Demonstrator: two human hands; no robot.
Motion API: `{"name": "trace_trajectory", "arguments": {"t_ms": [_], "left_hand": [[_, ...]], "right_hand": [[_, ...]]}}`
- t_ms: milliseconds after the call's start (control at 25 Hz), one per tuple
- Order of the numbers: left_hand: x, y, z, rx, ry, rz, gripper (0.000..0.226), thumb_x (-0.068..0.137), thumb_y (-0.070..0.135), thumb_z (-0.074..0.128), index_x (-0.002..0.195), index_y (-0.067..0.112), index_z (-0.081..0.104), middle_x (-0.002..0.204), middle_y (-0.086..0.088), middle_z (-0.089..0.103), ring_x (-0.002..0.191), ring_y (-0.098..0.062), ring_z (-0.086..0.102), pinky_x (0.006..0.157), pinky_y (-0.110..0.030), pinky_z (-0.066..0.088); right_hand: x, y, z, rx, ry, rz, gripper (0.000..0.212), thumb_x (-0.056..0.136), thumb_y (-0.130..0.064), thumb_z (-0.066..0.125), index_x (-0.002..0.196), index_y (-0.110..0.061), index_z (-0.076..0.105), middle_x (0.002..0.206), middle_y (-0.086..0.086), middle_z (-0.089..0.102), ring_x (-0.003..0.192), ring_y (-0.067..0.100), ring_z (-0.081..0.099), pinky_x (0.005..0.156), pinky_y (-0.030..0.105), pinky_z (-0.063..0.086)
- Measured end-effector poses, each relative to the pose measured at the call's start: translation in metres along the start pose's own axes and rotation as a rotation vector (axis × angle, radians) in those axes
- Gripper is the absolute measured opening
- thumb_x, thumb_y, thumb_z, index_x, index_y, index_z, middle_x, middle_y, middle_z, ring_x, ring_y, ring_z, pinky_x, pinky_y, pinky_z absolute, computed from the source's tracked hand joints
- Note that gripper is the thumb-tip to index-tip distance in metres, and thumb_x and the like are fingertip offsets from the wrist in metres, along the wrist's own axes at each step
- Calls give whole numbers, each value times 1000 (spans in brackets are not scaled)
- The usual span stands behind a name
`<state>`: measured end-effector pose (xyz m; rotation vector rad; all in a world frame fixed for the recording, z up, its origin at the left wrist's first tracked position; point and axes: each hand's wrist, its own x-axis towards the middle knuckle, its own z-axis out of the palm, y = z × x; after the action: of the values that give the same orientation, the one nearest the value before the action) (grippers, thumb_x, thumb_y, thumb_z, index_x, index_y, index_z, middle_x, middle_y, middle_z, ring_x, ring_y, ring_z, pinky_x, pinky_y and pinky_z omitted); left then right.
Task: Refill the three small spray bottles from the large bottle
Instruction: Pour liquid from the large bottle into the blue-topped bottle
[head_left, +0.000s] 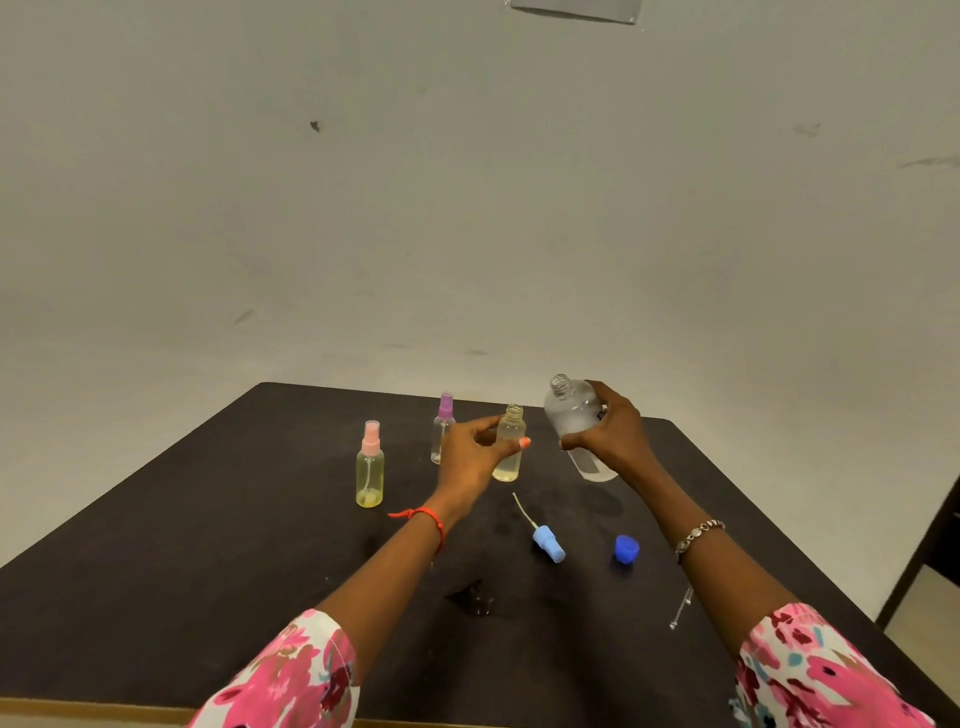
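Gripping the open small bottle (509, 443) between thumb and fingers, the left hand (470, 457) holds it upright with its base at or just above the dark table (218, 525); whether it touches the surface cannot be told. The bottle's threaded neck is bare and a little pale yellow liquid sits in its lower part. Just to its right, the right hand (610, 431) wraps round the large clear bottle (576, 423), uncapped, lifted off the table and tilted with its mouth leaning toward the small bottle, though the two mouths are apart. Nearer the person lie the blue spray head (549, 543), on its side with its thin dip tube pointing toward the small bottle, and, to its right, the blue cap (626, 549). To the left stand the pink-topped spray bottle (370, 467), holding yellowish liquid, and behind the left hand the purple-topped spray bottle (443, 428), partly hidden. A red thread circles the left wrist, a beaded bracelet (698, 535) the right, and both sleeves are floral pink.
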<state>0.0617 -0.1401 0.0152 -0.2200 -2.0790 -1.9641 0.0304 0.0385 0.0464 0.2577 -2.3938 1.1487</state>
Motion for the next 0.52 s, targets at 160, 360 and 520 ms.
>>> {"name": "trace_trajectory", "arguments": {"t_ms": [160,360,520], "left_hand": [[3,-12,1,-23,0,-32,44,74,12,74,116,6,62,108,-8,67,94,-13,61,84,-25,51],[5,-24,0,-8,14,-57,43,73,12,74,114,6,62,106,-6,67,94,-12,60,74,-13,47],[5,-26,-1,-13,18,-77,41,73,12,74,113,7,63,96,1,65,89,-9,60,82,-22,49]], "right_hand": [[-2,28,0,157,89,155,65,57,-6,83,115,-12,54,105,4,60,92,20,56,70,26,43],[-6,58,9,219,195,302,66,53,-10,87,111,-10,56,110,11,64,98,26,60,83,41,52],[-6,65,18,209,209,329,67,53,-11,87,112,-11,54,112,11,63,100,24,58,87,42,51]]}}
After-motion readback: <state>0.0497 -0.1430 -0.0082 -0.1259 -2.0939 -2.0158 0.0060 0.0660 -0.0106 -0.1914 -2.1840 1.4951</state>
